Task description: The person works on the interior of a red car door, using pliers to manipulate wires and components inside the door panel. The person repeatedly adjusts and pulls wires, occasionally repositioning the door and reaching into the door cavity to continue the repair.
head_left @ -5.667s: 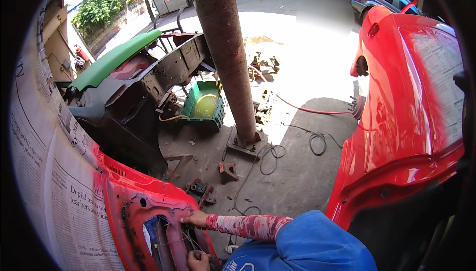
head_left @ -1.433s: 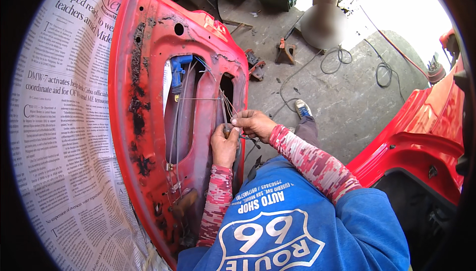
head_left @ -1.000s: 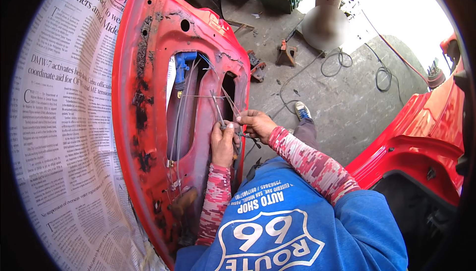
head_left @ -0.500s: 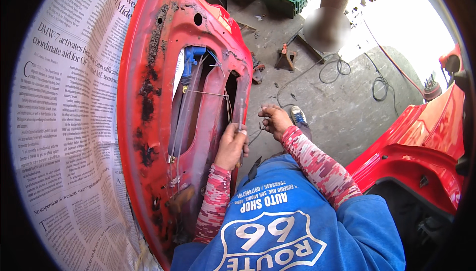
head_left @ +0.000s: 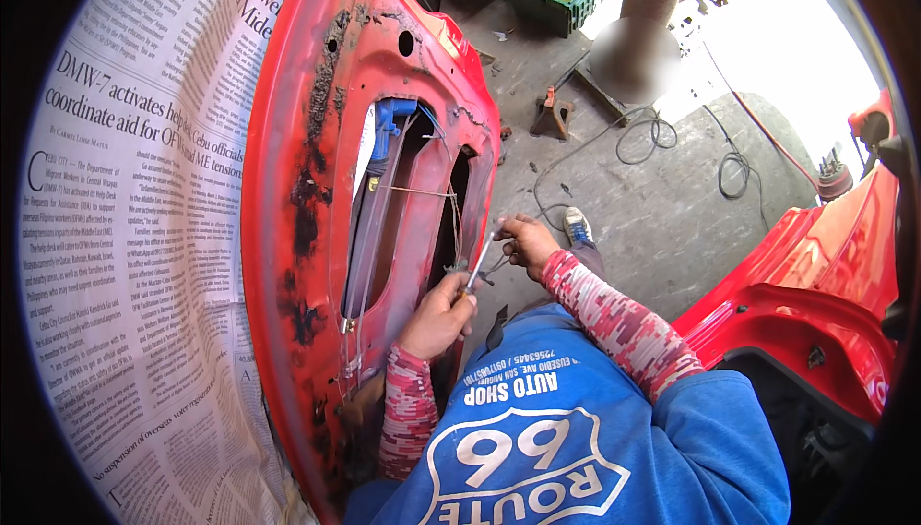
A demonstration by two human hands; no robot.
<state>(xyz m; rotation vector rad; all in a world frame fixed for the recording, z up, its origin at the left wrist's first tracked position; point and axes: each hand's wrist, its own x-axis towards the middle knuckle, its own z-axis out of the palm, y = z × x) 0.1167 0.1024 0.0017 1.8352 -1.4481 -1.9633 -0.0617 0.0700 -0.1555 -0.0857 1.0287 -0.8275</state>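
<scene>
Here's the left hand [head_left: 436, 316], fingers wrapped snugly round the lower end of a slim metal-shafted tool [head_left: 482, 264], which slants up beside the red car door [head_left: 417, 232]. Over at its upper end, the right hand [head_left: 530, 241] has its fingers curled in close, though I can't tell whether they pinch the tip. Thin wires [head_left: 455, 175] trail from the door's narrow opening, a blue fitting [head_left: 381, 141] sits in the larger one, and newspaper [head_left: 144, 237] spreads along the door's left side.
</scene>
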